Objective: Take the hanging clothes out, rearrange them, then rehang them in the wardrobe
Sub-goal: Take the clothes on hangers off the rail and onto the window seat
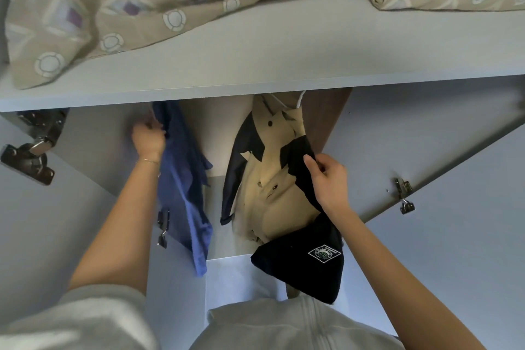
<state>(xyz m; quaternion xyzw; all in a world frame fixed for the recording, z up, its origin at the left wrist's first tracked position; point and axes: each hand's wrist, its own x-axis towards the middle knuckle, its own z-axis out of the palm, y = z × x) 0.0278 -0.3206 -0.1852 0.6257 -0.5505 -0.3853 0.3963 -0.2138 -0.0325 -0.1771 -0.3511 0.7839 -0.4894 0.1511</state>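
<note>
Below shelf point(255, 65): left hand point(147, 138) gripping blue shirt point(184, 193) top, right hand point(329, 179) pinching jacket point(272, 179) sleeve; both garments apparently hanging, whether removal or rehanging unclear.

Single wide-angle head-worn view, facing forward and steeply down into the open wardrobe point(99, 136), close under the shelf point(284, 51) spanning the upper frame, hanging clothes point(272, 179) within arm's reach mid-frame, wearer's grey sleeves point(85, 321) along the bottom edge
</note>
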